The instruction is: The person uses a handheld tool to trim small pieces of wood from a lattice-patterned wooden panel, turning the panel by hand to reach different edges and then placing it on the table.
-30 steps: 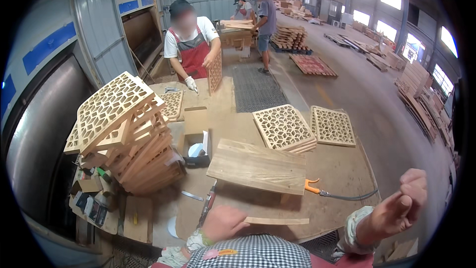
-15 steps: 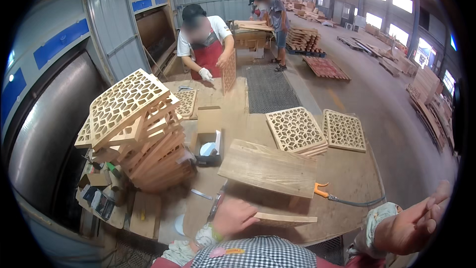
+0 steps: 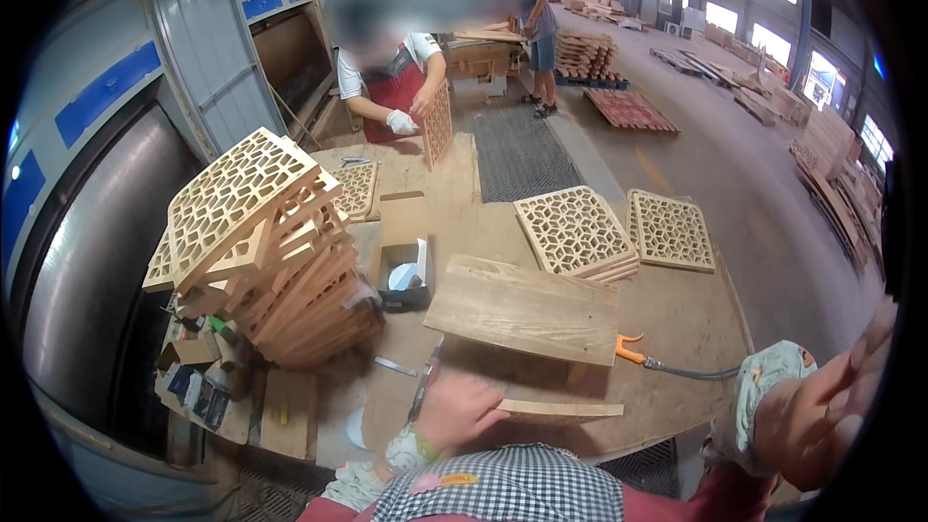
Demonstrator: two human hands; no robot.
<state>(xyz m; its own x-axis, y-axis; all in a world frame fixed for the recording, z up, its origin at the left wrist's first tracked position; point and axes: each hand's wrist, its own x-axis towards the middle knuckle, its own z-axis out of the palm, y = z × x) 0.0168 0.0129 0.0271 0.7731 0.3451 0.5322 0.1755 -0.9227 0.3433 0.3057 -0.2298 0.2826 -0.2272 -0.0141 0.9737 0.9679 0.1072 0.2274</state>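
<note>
Close to my body, my left hand grips the left end of a thin wooden panel, which stands nearly edge-on to me, so its face is hidden. My right hand is raised off to the right, beyond the table's edge, its fingers stretched out and holding nothing. Just past the held panel lies a plain wooden board, raised off the tabletop. Beside the board's right end rests an orange air blow gun on a dark hose.
A tall, uneven stack of lattice panels rises at left. More lattice panels lie at right, with a single one alongside. An open box stands mid-table. Across the table, a person holds a lattice panel upright.
My right hand has moved a little further right and up. My left hand keeps its hold on the panel. The co-worker's gloved hand has come up against their lattice panel.
</note>
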